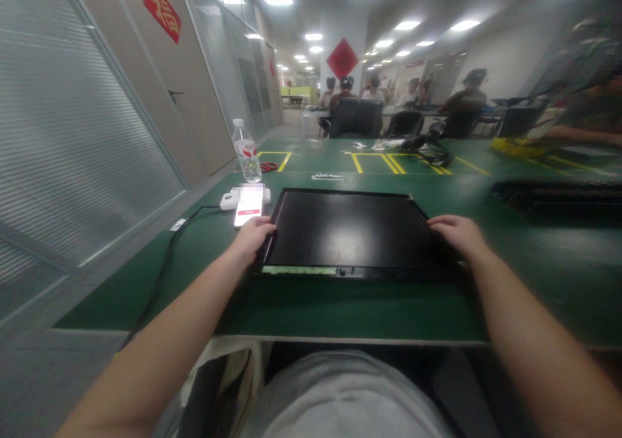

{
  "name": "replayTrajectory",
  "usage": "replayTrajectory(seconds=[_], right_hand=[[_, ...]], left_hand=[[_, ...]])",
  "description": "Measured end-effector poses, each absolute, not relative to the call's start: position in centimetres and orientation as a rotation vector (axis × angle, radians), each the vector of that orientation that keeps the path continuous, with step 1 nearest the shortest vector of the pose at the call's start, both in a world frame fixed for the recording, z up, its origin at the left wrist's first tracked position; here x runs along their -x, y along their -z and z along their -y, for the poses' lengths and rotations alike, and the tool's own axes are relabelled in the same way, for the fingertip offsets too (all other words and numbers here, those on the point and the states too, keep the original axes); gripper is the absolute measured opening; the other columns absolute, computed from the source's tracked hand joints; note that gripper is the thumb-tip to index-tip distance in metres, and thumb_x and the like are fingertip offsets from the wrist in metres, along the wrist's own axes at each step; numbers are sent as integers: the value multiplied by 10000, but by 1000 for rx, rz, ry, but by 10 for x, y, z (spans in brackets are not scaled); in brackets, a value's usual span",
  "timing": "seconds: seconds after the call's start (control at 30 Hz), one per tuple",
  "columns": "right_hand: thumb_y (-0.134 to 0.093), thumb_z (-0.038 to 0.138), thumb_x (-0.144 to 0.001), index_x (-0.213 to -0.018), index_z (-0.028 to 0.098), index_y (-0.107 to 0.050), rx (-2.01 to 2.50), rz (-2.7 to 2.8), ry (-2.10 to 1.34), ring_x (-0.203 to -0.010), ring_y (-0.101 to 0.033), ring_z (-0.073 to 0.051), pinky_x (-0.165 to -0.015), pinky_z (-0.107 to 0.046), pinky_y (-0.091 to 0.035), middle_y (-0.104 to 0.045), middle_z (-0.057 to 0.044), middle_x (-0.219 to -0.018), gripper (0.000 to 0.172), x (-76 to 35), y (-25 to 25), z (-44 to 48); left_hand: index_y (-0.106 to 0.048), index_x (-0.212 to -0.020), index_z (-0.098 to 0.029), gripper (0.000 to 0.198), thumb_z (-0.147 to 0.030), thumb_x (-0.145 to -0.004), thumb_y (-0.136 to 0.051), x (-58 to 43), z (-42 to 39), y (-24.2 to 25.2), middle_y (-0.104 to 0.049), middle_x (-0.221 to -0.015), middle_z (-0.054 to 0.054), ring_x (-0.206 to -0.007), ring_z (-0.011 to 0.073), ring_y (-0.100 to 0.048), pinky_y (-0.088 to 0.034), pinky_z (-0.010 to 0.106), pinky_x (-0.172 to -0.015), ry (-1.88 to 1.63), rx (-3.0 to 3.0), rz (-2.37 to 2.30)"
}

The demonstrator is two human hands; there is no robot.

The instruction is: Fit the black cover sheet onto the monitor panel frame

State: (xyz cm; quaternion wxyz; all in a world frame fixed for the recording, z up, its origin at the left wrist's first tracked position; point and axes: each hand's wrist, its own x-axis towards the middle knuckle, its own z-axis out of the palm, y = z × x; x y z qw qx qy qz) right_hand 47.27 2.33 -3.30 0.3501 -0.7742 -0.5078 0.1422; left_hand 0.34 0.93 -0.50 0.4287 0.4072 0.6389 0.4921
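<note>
A black flat screen panel (347,230) lies face up on the green table (340,308) in front of me, with a strip of green circuit board along its near edge. My left hand (253,234) grips the panel's left edge, fingers curled over it. My right hand (457,232) rests on the right edge, fingers bent down onto the panel's side.
A phone (249,206) with a lit screen lies just left of the panel, beside a white charger with a black cable (162,269). A water bottle (247,151) stands behind. Another dark panel (558,198) lies at the right. Several people sit at far tables.
</note>
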Motion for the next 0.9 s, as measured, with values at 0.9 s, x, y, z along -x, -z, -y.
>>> replayTrajectory(seconds=[0.9], right_hand=[[-685,314,-691,-825,247,-816,1997,1388,-418,-803,-692,-234,-741,-332,-518,-786,-48,-864,199,-469,32,-22]], left_hand=[[-571,-1425,-208,707,-153,-776,-844,7,-25,19,-754,-761,18,-509,165,-690,-575,261,-507,-1264,-750,-1345]])
